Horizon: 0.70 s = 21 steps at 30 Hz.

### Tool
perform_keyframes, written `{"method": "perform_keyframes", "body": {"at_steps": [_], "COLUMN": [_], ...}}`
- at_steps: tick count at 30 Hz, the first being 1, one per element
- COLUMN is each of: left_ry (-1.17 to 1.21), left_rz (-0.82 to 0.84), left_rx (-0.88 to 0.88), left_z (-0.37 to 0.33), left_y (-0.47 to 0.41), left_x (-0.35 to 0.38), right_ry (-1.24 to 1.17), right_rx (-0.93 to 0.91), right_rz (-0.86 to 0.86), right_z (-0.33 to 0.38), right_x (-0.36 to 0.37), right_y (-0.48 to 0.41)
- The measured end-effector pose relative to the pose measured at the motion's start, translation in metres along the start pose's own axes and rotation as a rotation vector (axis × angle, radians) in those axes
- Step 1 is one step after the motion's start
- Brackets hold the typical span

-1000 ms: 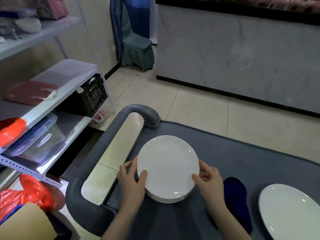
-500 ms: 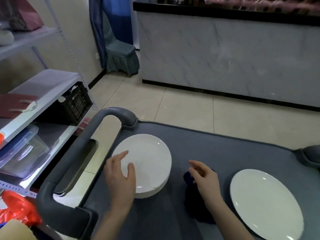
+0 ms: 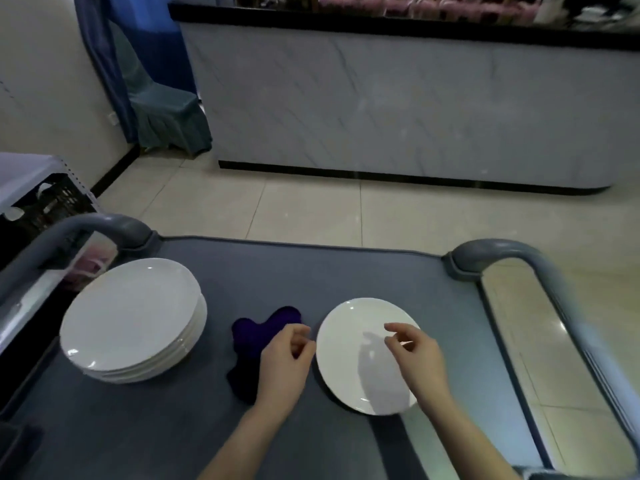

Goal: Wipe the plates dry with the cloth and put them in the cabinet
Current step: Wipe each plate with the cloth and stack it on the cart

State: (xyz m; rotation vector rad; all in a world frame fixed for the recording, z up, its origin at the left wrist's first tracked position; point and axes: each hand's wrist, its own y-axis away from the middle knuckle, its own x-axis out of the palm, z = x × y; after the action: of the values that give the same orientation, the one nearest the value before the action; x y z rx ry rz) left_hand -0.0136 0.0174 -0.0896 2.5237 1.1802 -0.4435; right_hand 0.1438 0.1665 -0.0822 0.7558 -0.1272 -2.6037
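White stack (image 3: 131,317) let go at left, your left hand (image 3: 284,362) and right hand (image 3: 415,355) now hover at the single plate (image 3: 356,372) beside the cloth (image 3: 254,336), each grip loosely curled, empty, ready for wiping.

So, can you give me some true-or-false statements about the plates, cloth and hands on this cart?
1. The stack of round white plates sits left of the dark purple cloth. True.
2. The single round white plate lies on that stack. False: it lies apart, right of the cloth.
3. The right hand hovers over the single plate, holding nothing. True.
4. The left hand grips a plate. False: it holds none, by the cloth's right edge.
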Motion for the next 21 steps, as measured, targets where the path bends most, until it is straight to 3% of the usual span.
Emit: {"method": "perform_keyframes", "body": {"at_steps": [8,21], "left_ry": [-0.247,-0.274], "left_rz": [0.027,-0.026], "left_rx": [-0.032,-0.169], "left_z": [0.000,0.001], "left_y": [0.002,0.001], "left_x": [0.050,0.061], "right_ry": [0.230,0.078], "right_rx": [-0.015,0.074], "right_rz": [0.090,0.116], "right_z": [-0.040,-0.055], "right_x": [-0.040,-0.044], "right_y": [-0.023,-0.037]}}
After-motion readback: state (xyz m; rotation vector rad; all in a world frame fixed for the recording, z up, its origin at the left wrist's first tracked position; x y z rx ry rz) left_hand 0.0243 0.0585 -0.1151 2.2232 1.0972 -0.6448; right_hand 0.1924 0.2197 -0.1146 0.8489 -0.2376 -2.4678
